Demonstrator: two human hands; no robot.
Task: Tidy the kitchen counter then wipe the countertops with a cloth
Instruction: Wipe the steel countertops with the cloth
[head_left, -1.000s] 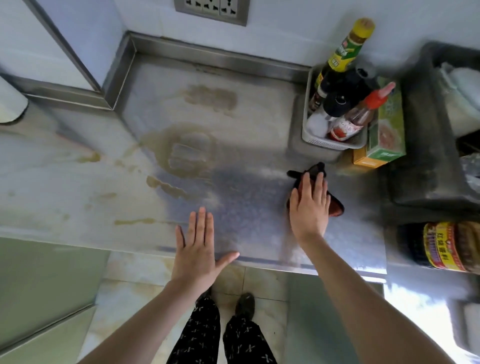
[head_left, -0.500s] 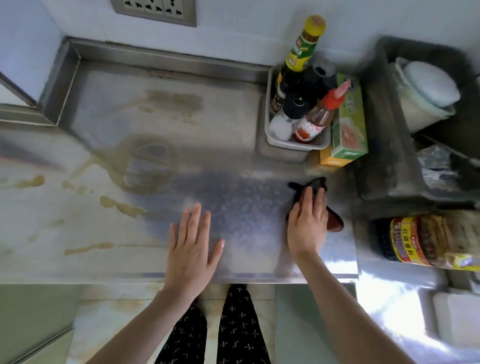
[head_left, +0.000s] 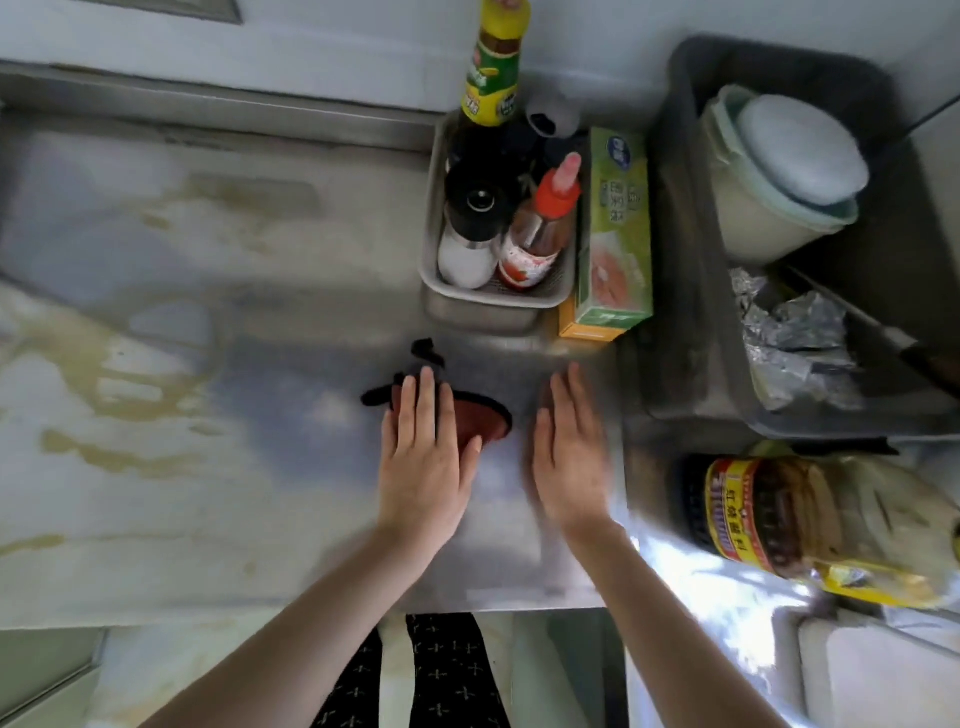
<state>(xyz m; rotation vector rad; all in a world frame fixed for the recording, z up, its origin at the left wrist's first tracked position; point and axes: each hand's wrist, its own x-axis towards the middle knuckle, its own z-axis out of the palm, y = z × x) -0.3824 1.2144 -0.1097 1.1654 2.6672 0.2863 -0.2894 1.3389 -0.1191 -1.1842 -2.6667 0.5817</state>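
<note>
A dark red cloth with black edging (head_left: 480, 418) lies on the steel countertop (head_left: 208, 467), near its front right. My left hand (head_left: 421, 457) rests flat on the cloth's left part, fingers straight and together, pressing it down. My right hand (head_left: 569, 462) hovers just right of the cloth, flat, fingers extended, blurred by motion, holding nothing. Brownish stains (head_left: 104, 384) spread across the left half of the counter.
A white basket (head_left: 498, 299) of sauce bottles stands behind the cloth, with a green box (head_left: 618, 228) beside it. To the right are a dark tray (head_left: 691, 312) holding a white lidded container (head_left: 779, 176) and foil (head_left: 789, 343). A labelled jar (head_left: 753, 514) lies on its side.
The cloth has passed from under my right hand to under my left, which moved right onto it. My right hand has slid off to the right. The view has shifted right.
</note>
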